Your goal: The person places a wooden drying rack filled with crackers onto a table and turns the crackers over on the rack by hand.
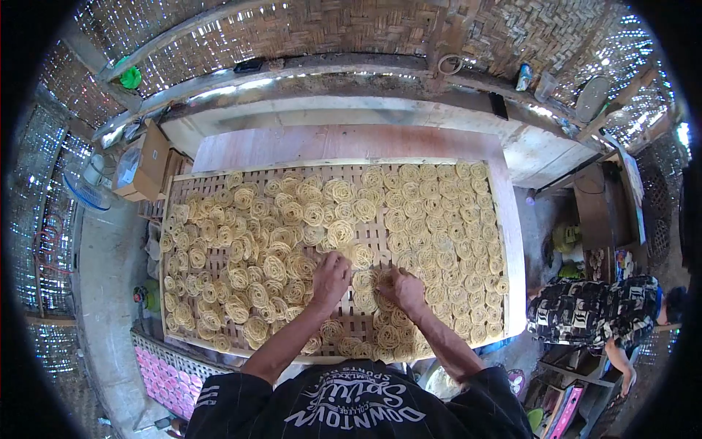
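Many pale yellow, coiled noodle nests (341,234) lie on a large woven bamboo tray (363,296). My left hand (333,279) is over the middle of the tray, fingers curled closed; what they hold, if anything, is hidden. Just beyond it to the right lies a single noodle nest (361,256). Close by, my right hand (404,287) has its fingers bent and pinched at the edge of another noodle nest (382,279). To the right the nests sit in tight rows; on the left they are heaped and overlapping.
The tray rests on a wooden tabletop (329,144) by a low wall. A cardboard box (150,162) and a fan (88,183) stand at the left. Another person (592,311) in a patterned shirt is at the right, near a shelf (578,384). A pink-covered rack (167,369) is lower left.
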Demonstrator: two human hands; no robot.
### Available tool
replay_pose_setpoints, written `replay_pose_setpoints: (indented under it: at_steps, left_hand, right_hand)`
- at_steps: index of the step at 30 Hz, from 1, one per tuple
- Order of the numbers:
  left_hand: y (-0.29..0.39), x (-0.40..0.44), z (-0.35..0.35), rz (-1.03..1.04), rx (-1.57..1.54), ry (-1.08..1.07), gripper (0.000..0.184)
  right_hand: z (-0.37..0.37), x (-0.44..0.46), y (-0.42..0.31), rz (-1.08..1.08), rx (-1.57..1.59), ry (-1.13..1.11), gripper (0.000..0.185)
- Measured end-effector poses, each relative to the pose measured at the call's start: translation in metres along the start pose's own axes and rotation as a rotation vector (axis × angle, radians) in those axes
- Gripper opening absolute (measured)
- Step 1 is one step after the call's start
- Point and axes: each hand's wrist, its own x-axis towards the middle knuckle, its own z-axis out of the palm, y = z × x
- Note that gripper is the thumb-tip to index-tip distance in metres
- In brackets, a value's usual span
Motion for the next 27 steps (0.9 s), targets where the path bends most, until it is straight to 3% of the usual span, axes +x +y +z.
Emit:
replay_pose_setpoints:
  at_steps: [4, 7, 10, 16, 19, 22, 23, 26, 27]
  left_hand:
    - [-0.001, -0.034, 0.007, 0.08, 0.006, -0.245, 0.03]
    - [0.009, -0.052, 0.02, 0.131, -0.009, -0.357, 0.031]
    - [-0.002, -0.055, 0.034, 0.097, -0.095, -0.331, 0.029]
    - [-0.009, -0.042, 0.034, 0.371, 0.099, -0.42, 0.012]
    - [0.002, -0.039, 0.028, 0.064, -0.054, -0.252, 0.01]
    - [-0.006, -0.035, 0.014, -0.453, -0.263, -0.072, 0.013]
    - [-0.012, -0.039, 0.01, -0.483, -0.356, 0.092, 0.014]
    - [-0.044, -0.065, 0.026, -0.624, -0.114, 0.084, 0.016]
    - [-0.058, -0.077, 0.032, -0.461, -0.079, 0.134, 0.023]
  right_hand:
    - [-0.005, 0.005, -0.022, 0.164, -0.147, -0.224, 0.041]
    - [0.003, -0.002, -0.028, -0.033, -0.215, -0.112, 0.034]
    - [0.005, 0.005, -0.029, 0.077, -0.277, -0.206, 0.033]
    - [0.026, 0.008, -0.033, -0.16, -0.512, -0.195, 0.028]
    - [0.022, 0.013, -0.041, -0.096, -0.506, -0.258, 0.029]
    - [0.017, 0.016, -0.035, -0.154, -0.465, -0.211, 0.032]
    - [0.019, 0.017, -0.03, -0.16, -0.457, -0.138, 0.041]
    - [-0.027, 0.028, -0.026, 0.118, -0.291, -0.184, 0.046]
    - [-0.036, 0.04, -0.018, 0.162, -0.114, -0.153, 0.045]
